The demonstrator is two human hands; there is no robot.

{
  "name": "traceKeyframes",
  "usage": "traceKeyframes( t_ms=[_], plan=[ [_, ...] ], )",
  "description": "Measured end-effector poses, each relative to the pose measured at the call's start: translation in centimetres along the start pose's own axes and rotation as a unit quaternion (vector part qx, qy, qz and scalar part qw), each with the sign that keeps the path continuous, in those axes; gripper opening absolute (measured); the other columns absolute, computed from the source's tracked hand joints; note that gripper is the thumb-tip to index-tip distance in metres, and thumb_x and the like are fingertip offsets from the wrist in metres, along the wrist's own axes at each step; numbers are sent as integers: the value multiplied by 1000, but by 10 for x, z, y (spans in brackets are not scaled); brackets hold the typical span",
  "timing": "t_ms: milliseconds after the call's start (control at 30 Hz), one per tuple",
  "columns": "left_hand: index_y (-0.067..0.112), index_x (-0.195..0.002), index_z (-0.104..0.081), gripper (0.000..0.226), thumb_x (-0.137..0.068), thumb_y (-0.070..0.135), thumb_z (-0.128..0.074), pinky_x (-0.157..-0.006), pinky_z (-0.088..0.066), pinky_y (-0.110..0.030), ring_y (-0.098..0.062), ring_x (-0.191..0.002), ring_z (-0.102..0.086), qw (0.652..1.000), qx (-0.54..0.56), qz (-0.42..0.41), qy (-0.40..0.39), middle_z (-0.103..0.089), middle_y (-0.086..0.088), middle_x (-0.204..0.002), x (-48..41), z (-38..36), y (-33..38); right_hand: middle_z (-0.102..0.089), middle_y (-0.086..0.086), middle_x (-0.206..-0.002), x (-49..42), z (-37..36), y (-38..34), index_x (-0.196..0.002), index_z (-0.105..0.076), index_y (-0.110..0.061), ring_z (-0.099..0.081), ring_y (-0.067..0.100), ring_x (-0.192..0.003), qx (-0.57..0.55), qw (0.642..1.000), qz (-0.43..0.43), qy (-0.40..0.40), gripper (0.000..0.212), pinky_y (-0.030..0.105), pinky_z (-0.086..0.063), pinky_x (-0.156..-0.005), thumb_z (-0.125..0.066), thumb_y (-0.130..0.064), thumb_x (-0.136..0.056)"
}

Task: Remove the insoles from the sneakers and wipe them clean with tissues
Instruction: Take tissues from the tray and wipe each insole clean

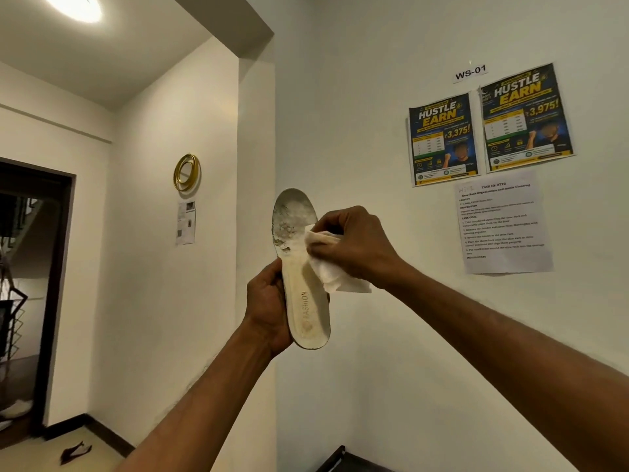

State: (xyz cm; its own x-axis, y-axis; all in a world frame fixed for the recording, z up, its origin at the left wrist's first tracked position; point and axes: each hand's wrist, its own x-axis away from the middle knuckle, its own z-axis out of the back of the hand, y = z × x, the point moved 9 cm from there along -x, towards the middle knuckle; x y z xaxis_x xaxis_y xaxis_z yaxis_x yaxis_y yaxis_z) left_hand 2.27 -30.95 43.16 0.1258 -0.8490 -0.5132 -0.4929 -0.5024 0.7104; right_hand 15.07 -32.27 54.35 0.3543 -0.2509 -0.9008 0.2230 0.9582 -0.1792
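Observation:
A worn cream insole (pixel 301 267), printed "FASHION", stands upright in the air before a white wall. Its toe end at the top is scuffed and flaking. My left hand (pixel 269 304) grips it from the left around the heel half. My right hand (pixel 350 243) pinches a crumpled white tissue (pixel 326 260) and presses it against the insole's right side near the middle. No sneakers are in view.
Two posters (pixel 490 124) and a printed task sheet (pixel 503 223) hang on the wall to the right. A gold ring ornament (pixel 186 172) hangs left. A dark doorway (pixel 30 294) is at far left, a dark object (pixel 75 453) lies on the floor, and a dark furniture edge (pixel 343 461) sits below.

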Motion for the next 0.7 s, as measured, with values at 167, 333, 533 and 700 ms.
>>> traceKeyframes(
  t_ms=[167, 333, 533, 700],
  plan=[
    [9, -133, -64, 52, -96, 42, -48, -87, -49, -45, -34, -90, -65, 1000, 9, -18, 22, -66, -17, -109, 11, 32, 13, -74, -6, -92, 2, -49, -11, -92, -78, -19, -68, 6, -82, -5, 999, -7, -33, 20, 2, -42, -63, -82, -29, -75],
    [10, -132, -63, 51, -96, 42, -47, -79, -50, -41, -31, -82, -64, 997, 9, -19, 71, -65, -15, -100, 28, 102, 17, -74, -5, -95, 3, -116, -19, -94, -78, -18, -68, 7, -81, -60, 997, -18, -51, 21, 3, -43, -63, -81, -29, -77],
    [0, -135, -57, 63, -94, 46, -48, -77, -52, -44, -36, -79, -61, 978, 11, 23, 206, -63, -21, -98, 71, 287, -42, -74, -8, -91, 49, -273, 8, -92, -78, -21, -67, 5, -82, -123, 981, -58, -136, 18, 10, -47, -66, -82, -27, -75],
    [10, -131, -65, 49, -102, 41, -41, -80, -54, -41, -32, -87, -69, 938, 79, 40, 336, -73, -15, -101, 143, 444, -140, -74, -10, -88, 170, -472, 49, -89, -79, -23, -61, -2, -72, -138, 947, -98, -274, 13, 0, -40, -62, -80, -22, -76]
  ],
)
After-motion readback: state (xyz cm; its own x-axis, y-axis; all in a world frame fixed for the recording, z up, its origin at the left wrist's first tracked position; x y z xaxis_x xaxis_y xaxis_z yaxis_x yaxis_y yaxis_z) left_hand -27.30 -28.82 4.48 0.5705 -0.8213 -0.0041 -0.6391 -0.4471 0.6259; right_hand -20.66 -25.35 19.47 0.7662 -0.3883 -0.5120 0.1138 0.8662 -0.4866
